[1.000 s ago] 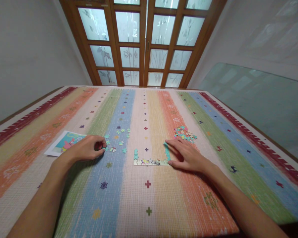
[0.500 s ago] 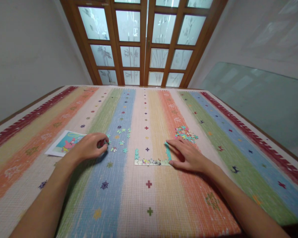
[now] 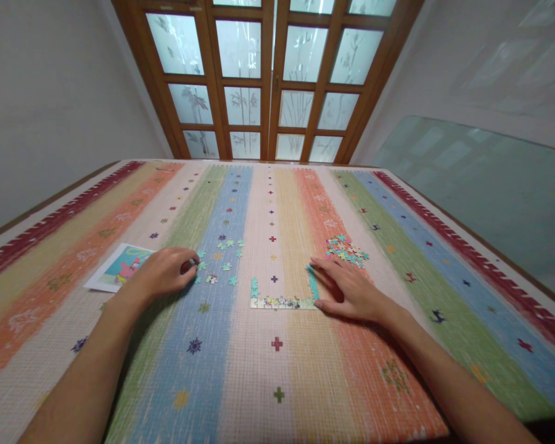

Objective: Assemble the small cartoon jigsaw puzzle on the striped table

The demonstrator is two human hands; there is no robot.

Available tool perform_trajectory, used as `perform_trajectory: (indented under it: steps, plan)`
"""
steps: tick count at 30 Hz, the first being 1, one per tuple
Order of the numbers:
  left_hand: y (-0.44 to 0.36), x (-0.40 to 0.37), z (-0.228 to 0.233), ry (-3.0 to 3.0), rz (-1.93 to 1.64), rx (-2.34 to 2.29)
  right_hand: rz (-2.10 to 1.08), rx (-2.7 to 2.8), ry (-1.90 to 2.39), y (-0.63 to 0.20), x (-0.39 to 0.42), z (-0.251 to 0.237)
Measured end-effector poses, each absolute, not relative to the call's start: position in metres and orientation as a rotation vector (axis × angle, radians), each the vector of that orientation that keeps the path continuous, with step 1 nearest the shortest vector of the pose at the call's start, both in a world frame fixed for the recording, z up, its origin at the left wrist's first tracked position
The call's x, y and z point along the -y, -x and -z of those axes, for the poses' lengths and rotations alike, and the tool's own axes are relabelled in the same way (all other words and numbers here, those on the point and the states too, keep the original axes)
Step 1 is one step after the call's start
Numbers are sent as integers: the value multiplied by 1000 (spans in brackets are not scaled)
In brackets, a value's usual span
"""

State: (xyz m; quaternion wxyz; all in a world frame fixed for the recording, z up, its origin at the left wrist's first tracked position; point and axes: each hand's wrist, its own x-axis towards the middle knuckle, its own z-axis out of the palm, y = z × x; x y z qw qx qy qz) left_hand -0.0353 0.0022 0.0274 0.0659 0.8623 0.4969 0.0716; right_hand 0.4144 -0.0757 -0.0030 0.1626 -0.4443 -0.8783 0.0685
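Observation:
My left hand (image 3: 172, 269) hovers at the left edge of the loose teal puzzle pieces (image 3: 226, 266), its thumb and forefinger curled together in a pinch. Whatever may be between those fingertips is hidden. A partly joined jigsaw puzzle (image 3: 284, 303) lies in front of me: a full bottom row, a short left side and a taller teal right side. Along that right side rests my right hand (image 3: 346, 290), thumb and fingers apart, the fingertips at the teal edge pieces (image 3: 313, 282). It grips nothing.
A pile of mixed puzzle pieces (image 3: 346, 248) lies just beyond my right hand. The picture card (image 3: 115, 271) of a pink cartoon starfish is partly behind my left wrist. A striped cloth (image 3: 254, 370) covers the table; wooden glass-paned doors (image 3: 268, 80) stand at its far end.
My left hand has shifted slightly left, uncovering more of the teal pieces by its fingertips. My right hand stays at the puzzle's right side.

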Motion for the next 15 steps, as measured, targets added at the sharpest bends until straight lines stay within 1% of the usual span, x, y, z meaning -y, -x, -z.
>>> perform_trajectory:
  steps: [15]
  plan:
    - [31,0,-32,-2547,-209,-1493,-212,2510,1249,-417,76,4]
